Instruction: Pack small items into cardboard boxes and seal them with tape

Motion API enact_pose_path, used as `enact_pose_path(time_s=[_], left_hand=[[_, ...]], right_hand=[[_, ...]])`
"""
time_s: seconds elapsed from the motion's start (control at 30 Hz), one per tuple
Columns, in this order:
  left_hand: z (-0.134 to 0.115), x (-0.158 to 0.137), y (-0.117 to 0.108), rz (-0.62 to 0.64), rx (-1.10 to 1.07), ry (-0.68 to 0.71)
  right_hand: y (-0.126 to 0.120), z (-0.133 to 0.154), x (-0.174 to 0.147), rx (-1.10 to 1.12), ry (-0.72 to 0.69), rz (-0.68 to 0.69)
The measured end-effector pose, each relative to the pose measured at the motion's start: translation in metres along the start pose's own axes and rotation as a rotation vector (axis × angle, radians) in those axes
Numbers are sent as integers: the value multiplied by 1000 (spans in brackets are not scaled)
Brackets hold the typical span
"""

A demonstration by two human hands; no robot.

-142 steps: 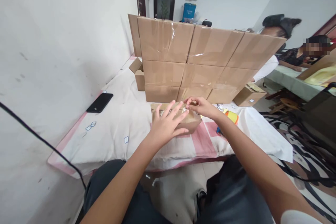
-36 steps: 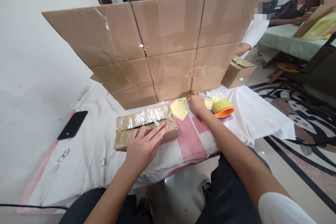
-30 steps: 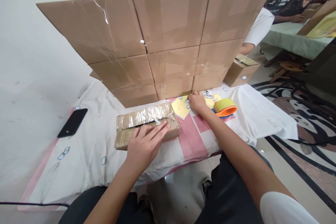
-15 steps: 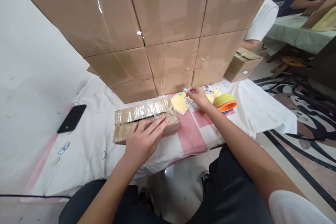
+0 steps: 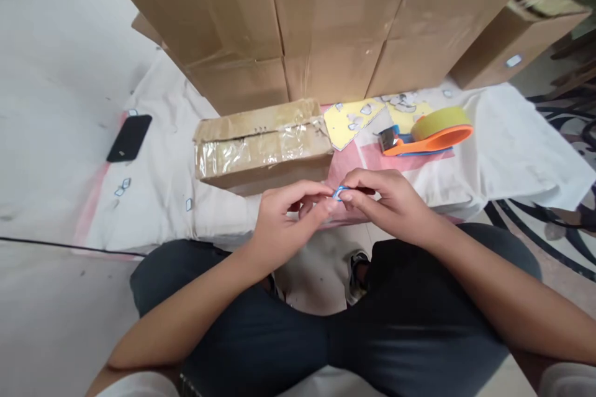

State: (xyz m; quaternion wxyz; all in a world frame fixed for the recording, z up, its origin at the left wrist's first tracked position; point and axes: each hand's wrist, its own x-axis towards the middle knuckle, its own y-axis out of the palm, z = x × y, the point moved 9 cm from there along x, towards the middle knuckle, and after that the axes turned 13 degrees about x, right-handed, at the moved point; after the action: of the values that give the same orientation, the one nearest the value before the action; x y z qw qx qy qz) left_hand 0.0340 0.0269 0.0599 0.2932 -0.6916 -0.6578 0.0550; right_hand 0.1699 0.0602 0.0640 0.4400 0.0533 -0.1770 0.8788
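Note:
A small blue-edged white sticker (image 5: 339, 193) is pinched between the fingertips of both hands, just above the table's front edge. My left hand (image 5: 291, 214) closes on its left side with thumb and forefinger. From the right, my right hand (image 5: 388, 201) grips it the same way. Behind my left hand lies a long cardboard box (image 5: 265, 142) with clear tape over its flaps. Yellow sheets (image 5: 347, 124) with loose bits of paper on them lie behind my hands. To their right rests an orange tape dispenser (image 5: 428, 138) with a yellowish roll.
A tall wall of taped cardboard (image 5: 335, 25) rises along the back. A black phone (image 5: 130, 138) lies on the white cloth (image 5: 162, 155) at left, near several blue-edged pieces. At right stands another carton (image 5: 521, 43) with a similar sticker, beside a person's arm.
My left hand has left the cardboard box, and my right hand has come back from the yellow sheet with the sticker. They now meet in front of me. The view has tipped downward.

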Motion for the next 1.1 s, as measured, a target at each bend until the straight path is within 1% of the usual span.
enact_pose_path(time_s=[0.07,0.1,0.2,0.23,0.27,0.33,0.4,0.5,0.6,0.67,0.8,0.87,0.97,1.03,1.1], left_hand=[[4,-1,7,37,-73,-66],[6,-2,10,53,-102,-97],[15,-2,17,76,-180,-175],[17,-2,18,71,-206,-191],[19,-2,19,63,-231,-201],[23,-2,21,52,-273,-211],[26,-3,25,57,-294,-228],[29,-4,29,68,-302,-247],[26,-4,29,65,-270,-211],[24,-3,27,49,-211,-186],[22,-4,23,20,-104,-156],[21,-5,23,22,-82,-137],[18,-6,24,22,-60,-101],[19,-7,23,5,-43,-92],[23,-8,22,-13,-25,-103]], right_hand=[[4,-1,-7,-55,-10,23],[2,-1,-9,-88,-27,-6],[-14,8,-20,-249,-155,-206],[-17,13,-24,-319,-210,-258],[-18,17,-28,-388,-259,-279],[-13,20,-32,-500,-311,-236],[-6,18,-32,-553,-308,-166],[2,15,-30,-557,-299,-90],[6,15,-29,-547,-299,-79],[6,14,-28,-503,-271,-108],[5,11,-27,-316,-157,-159],[4,7,-25,-203,-67,-185],[1,-5,-23,21,94,-219],[-5,-13,-22,137,154,-268],[-14,-20,-21,207,172,-338]])
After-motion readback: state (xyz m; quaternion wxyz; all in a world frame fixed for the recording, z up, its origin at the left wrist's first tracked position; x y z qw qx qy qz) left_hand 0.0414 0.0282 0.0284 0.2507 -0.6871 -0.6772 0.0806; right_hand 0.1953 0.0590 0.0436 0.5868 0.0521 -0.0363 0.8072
